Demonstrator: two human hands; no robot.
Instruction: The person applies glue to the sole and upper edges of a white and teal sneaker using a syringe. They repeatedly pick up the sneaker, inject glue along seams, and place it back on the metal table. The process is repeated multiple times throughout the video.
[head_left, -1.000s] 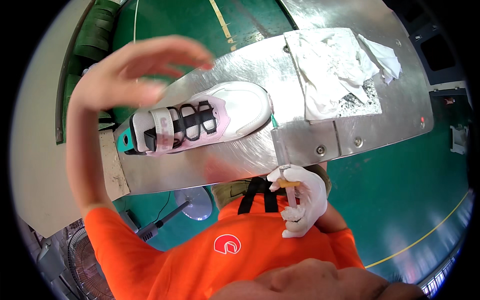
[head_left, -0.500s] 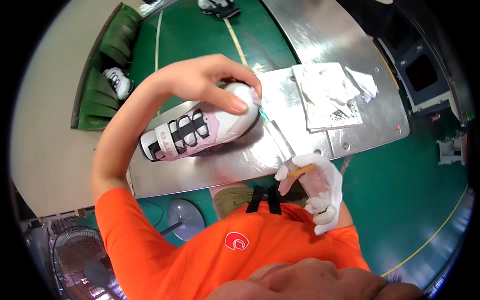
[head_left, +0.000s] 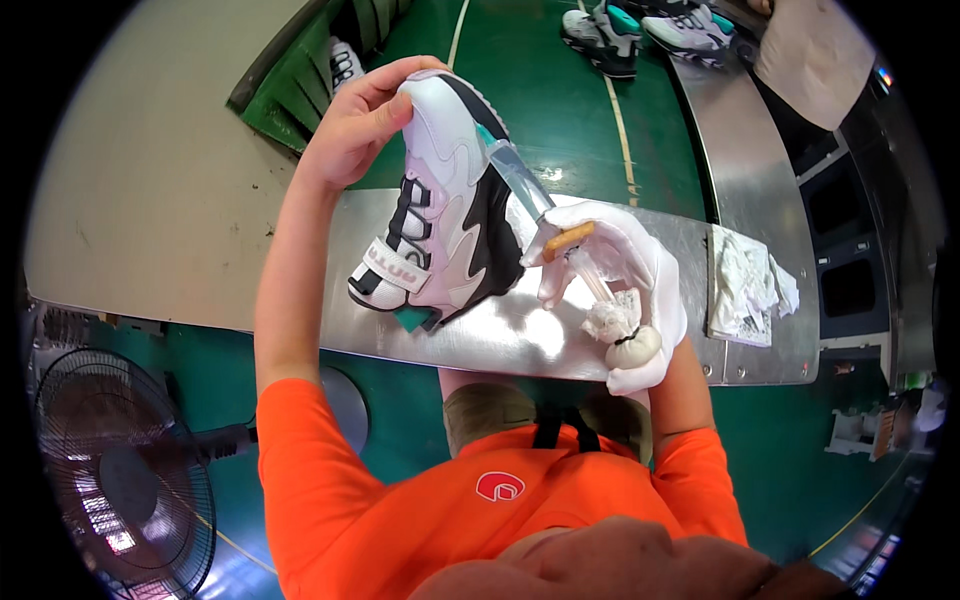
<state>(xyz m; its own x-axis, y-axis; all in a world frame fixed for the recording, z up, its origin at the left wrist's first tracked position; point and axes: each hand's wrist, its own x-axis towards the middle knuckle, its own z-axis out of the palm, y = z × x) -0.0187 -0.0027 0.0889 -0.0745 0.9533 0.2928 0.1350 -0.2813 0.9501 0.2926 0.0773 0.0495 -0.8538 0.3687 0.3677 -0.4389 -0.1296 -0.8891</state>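
A white sneaker (head_left: 455,215) with black and pale lilac parts stands tilted over the metal bench, toe pointing away from me. My bare left hand (head_left: 362,125) grips it at the toe, thumb on the upper. In my right hand (head_left: 630,265), which wears a white glove, is a clear syringe (head_left: 520,180) with a teal tip. That tip meets the shoe's side by the sole edge near the toe. A tan strip (head_left: 568,241) crosses the barrel's rear end. Behind the plunger, a white cloth-wrapped ball (head_left: 632,348) sits within the curled glove.
The metal bench (head_left: 480,345) borders a green belt (head_left: 560,130) carrying more sneakers (head_left: 605,38). White cloths on a pad (head_left: 745,290) lie at right. A beige board (head_left: 160,170) and green flaps (head_left: 290,95) stand left, a fan (head_left: 130,480) lower left. Another person's arm shows top right.
My left hand has turned the sneaker from lying toward the right to toe away, exposing its side. The syringe tip has moved from the toe's front to the side edge. The view has shifted.
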